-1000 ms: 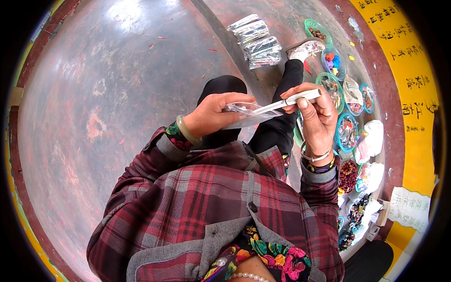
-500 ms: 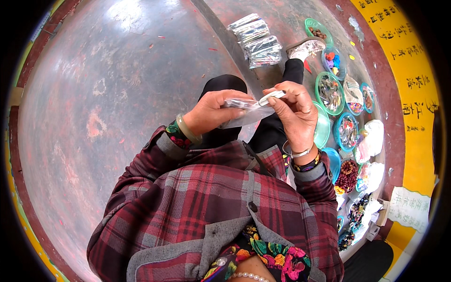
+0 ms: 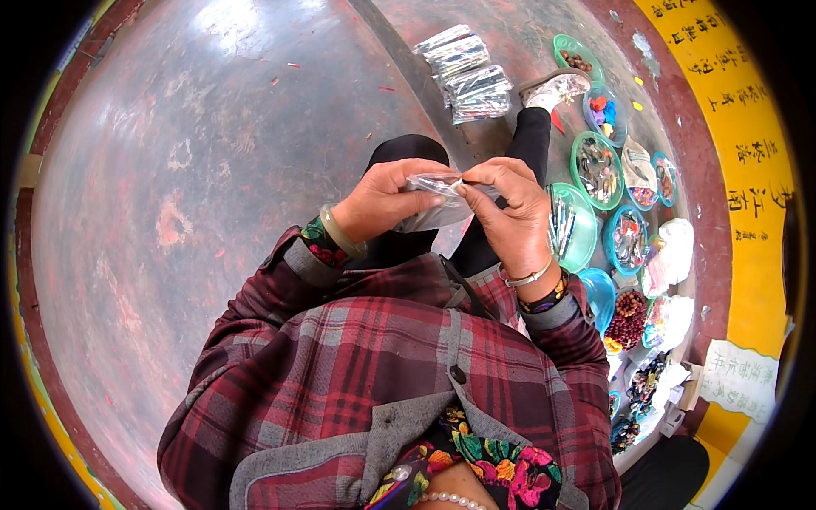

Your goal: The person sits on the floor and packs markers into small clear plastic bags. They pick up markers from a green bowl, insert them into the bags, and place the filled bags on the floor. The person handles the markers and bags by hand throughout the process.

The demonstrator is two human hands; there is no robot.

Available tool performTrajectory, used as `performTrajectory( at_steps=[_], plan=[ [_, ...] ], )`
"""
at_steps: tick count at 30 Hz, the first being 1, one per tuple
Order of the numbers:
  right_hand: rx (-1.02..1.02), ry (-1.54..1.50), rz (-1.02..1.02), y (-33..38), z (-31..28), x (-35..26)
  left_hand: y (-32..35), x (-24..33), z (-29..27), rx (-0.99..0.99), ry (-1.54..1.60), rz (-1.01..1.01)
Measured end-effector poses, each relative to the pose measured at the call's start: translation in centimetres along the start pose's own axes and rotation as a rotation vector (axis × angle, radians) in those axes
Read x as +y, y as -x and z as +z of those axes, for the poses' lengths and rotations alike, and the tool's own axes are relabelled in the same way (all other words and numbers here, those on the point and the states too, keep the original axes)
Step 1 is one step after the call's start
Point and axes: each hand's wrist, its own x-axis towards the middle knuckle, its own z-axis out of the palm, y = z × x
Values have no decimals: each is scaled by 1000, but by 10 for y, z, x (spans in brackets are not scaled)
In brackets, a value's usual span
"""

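Clear plastic bag [image 3: 436, 216] stays pinched in your left hand [image 3: 377, 202]; your right hand [image 3: 517, 218], now closer, grips at its mouth what looks like the white pen [image 3: 460, 184].

Bright glare whitens the upper floor [image 3: 225, 161], while fisheye distortion bends edges toward black corners.
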Motion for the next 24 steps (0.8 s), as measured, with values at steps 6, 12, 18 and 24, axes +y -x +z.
performTrajectory(
  at_steps=[6, 12, 18, 24],
  plan=[
    [12, 79, -111, 5, 9, 6, 0, -6, -3, 12, 56, 14],
    [26, -161, 153, 5, 4, -7, 3, -8, -8, 31, 101, -25],
    [-33, -289, 219, 14, 1, 4, 5, -5, -10, 39, 191, -58],
    [11, -314, 101, 13, -1, -1, 2, 3, -2, 84, 56, -131]
  ],
)
